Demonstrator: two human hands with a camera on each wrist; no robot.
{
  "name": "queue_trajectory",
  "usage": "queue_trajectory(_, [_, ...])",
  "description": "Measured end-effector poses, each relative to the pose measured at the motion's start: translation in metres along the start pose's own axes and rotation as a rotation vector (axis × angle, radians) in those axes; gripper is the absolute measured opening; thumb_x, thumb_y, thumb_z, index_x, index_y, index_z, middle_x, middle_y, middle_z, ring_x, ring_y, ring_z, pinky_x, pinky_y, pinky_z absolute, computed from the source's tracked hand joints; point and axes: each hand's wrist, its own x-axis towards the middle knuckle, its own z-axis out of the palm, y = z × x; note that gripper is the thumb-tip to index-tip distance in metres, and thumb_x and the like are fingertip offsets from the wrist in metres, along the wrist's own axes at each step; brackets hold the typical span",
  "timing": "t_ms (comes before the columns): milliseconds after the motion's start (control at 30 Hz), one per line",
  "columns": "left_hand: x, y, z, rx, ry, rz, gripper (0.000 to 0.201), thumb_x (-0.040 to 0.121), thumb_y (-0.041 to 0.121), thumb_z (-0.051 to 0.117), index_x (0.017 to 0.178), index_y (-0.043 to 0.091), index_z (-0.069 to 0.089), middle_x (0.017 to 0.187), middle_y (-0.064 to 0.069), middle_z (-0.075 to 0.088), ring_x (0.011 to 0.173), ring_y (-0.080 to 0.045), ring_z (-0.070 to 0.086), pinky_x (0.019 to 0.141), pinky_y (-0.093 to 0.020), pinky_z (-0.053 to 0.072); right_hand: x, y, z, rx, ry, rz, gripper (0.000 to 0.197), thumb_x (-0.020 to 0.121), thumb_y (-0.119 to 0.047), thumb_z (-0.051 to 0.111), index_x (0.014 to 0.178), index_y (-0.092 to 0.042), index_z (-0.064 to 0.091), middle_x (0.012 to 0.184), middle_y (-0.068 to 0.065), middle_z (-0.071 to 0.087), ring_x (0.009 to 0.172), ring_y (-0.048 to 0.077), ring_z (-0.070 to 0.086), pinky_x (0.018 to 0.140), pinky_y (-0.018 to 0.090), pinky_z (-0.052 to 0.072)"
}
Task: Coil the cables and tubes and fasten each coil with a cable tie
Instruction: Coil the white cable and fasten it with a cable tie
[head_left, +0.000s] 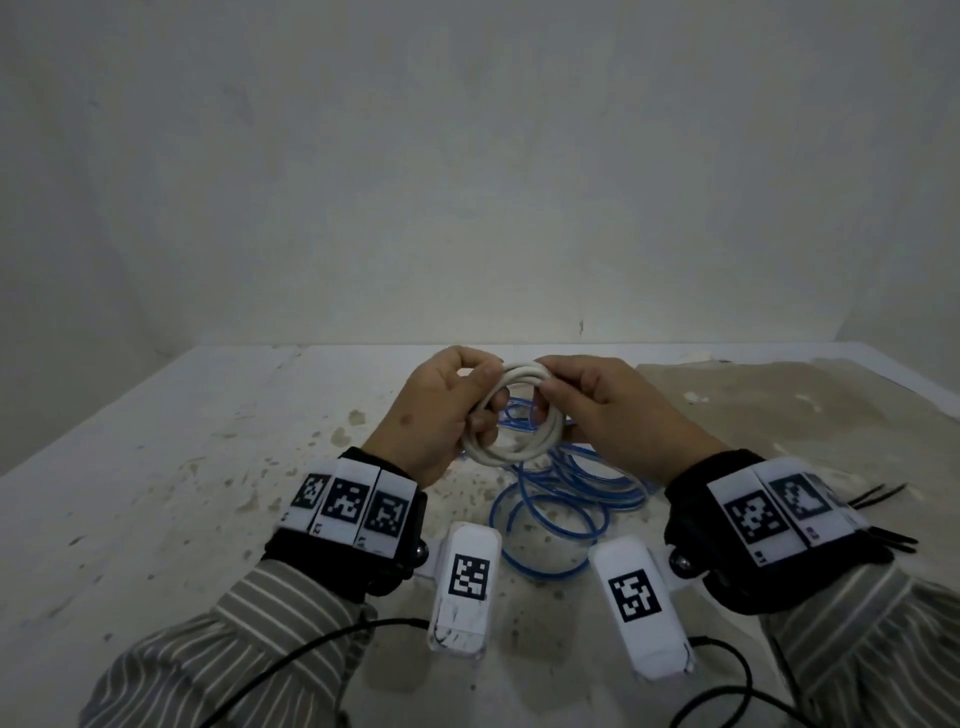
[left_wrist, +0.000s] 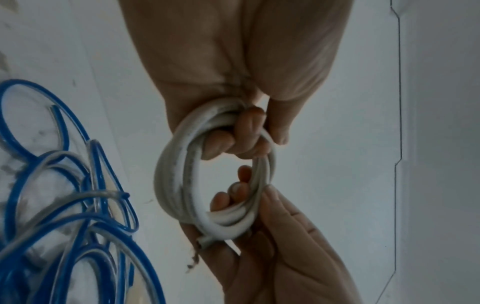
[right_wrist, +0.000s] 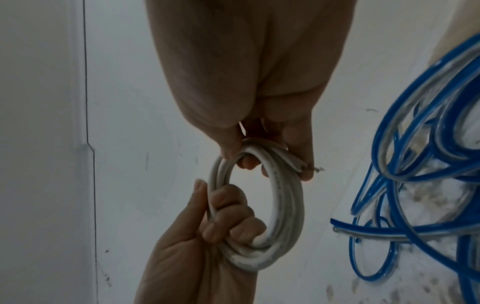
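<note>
Blue tubing (head_left: 550, 499) sprawls loose on the speckled table (head_left: 156, 467), awaiting its turn. White cable coil (head_left: 511, 415) is held above it: the left hand (head_left: 441, 410) curls its fingers through one side, the right hand (head_left: 618, 410) pinches the opposite side, trapping the frayed end (right_wrist: 310, 167), likely so the loops cannot spring apart. Black cable ties (head_left: 878, 493) lie near.

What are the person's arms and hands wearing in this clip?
Bare left hand and right hand. Grey, white-striped sleeves. Black wrist straps bearing white blocks with black square markers. White camera pods below each wrist, trailing black cables.
</note>
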Motion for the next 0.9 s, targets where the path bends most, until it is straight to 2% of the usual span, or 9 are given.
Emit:
queue_trajectory(167, [0.005, -0.003, 0.007, 0.047, 0.051, 0.001, 0.020, 0.097, 0.013, 0.042, 0.077, 0.012, 0.042, 0.055, -0.002, 0.048, 0.038, -0.008, 0.027, 0.044, -0.023, 0.027, 0.001, 0.005, 0.001, -0.004, 0.017, 0.068, 0.029, 0.098, -0.018, 0.042, 0.088, 0.003, 0.059, 0.083, 0.028, 0.061, 0.067, 0.037, 0.056, 0.071, 0.047, 0.056])
queue_trajectory(267, [0.011, -0.009, 0.014, 0.024, 0.069, -0.057, 0.026, 0.097, 0.013, 0.041, 0.071, 0.012, 0.040, 0.056, -0.005, 0.043, 0.036, -0.008, 0.025, 0.042, -0.020, 0.024, -0.004, 0.011, -0.013, 0.074, -0.064, 0.211, 0.030, 0.096, -0.022, 0.048, 0.096, 0.003, 0.062, 0.087, 0.027, 0.063, 0.070, 0.027, 0.059, 0.074, 0.043, 0.054])
queue_trajectory(333, [0.017, -0.015, 0.020, -0.016, 0.065, -0.079, 0.028, 0.098, 0.011, 0.040, 0.070, 0.012, 0.039, 0.055, -0.006, 0.042, 0.036, -0.008, 0.025, 0.041, -0.019, 0.022, -0.011, 0.019, -0.033, 0.071, -0.096, 0.337, 0.031, 0.093, -0.029, 0.052, 0.094, 0.000, 0.066, 0.087, 0.020, 0.066, 0.076, 0.022, 0.060, 0.074, 0.037, 0.053])
queue_trajectory(400, [0.022, -0.021, 0.026, -0.051, 0.061, -0.092, 0.028, 0.097, 0.010, 0.040, 0.069, 0.012, 0.039, 0.053, -0.005, 0.042, 0.035, -0.008, 0.024, 0.041, -0.019, 0.021, -0.019, 0.034, -0.059, -0.116, -0.043, 0.410, 0.031, 0.091, -0.030, 0.055, 0.091, -0.003, 0.068, 0.090, 0.015, 0.068, 0.081, 0.020, 0.059, 0.070, 0.031, 0.049])
queue_trajectory(500, [0.027, -0.027, 0.038, -0.057, 0.042, -0.110, 0.028, 0.097, 0.008, 0.040, 0.069, 0.011, 0.039, 0.048, -0.002, 0.044, 0.034, -0.008, 0.025, 0.038, -0.017, 0.022, -0.037, 0.063, -0.099, -0.485, 0.044, 0.497, 0.020, 0.089, -0.017, 0.059, 0.102, -0.006, 0.069, 0.108, 0.009, 0.067, 0.095, 0.017, 0.058, 0.079, 0.025, 0.040])
queue_trajectory(567, [0.028, -0.029, 0.049, -0.042, 0.014, -0.119, 0.027, 0.096, 0.007, 0.040, 0.069, 0.010, 0.040, 0.048, -0.002, 0.044, 0.035, -0.009, 0.025, 0.039, -0.018, 0.022, -0.051, 0.085, -0.120, -0.640, 0.011, 0.615, 0.024, 0.087, -0.011, 0.059, 0.109, -0.007, 0.067, 0.116, 0.009, 0.064, 0.104, 0.021, 0.058, 0.085, 0.024, 0.041])
queue_trajectory(633, [0.029, -0.030, 0.061, -0.031, -0.015, -0.123, 0.026, 0.096, 0.007, 0.040, 0.070, 0.010, 0.041, 0.049, -0.002, 0.043, 0.036, -0.009, 0.024, 0.041, -0.020, 0.020, -0.067, 0.101, -0.130, -0.757, -0.091, 0.731, 0.023, 0.085, -0.013, 0.063, 0.106, -0.005, 0.068, 0.113, 0.010, 0.066, 0.100, 0.024, 0.060, 0.082, 0.027, 0.045])
queue_trajectory(767, [0.033, -0.031, 0.082, 0.004, -0.057, -0.142, 0.025, 0.095, 0.006, 0.040, 0.071, 0.011, 0.040, 0.048, 0.000, 0.042, 0.037, -0.010, 0.023, 0.040, -0.019, 0.020, -0.084, 0.117, -0.132, -0.823, -0.186, 0.777, 0.027, 0.080, -0.020, 0.071, 0.101, -0.003, 0.070, 0.104, 0.008, 0.067, 0.084, 0.020, 0.058, 0.073, 0.023, 0.044])
queue_trajectory(900, [0.034, -0.035, 0.092, 0.042, -0.078, -0.164, 0.026, 0.094, 0.008, 0.042, 0.069, 0.011, 0.039, 0.049, 0.001, 0.042, 0.039, -0.011, 0.023, 0.039, -0.019, 0.022, -0.082, 0.122, -0.131, -0.850, -0.184, 0.765, 0.020, 0.082, -0.015, 0.067, 0.097, -0.001, 0.072, 0.102, 0.013, 0.070, 0.092, 0.025, 0.064, 0.079, 0.027, 0.050])
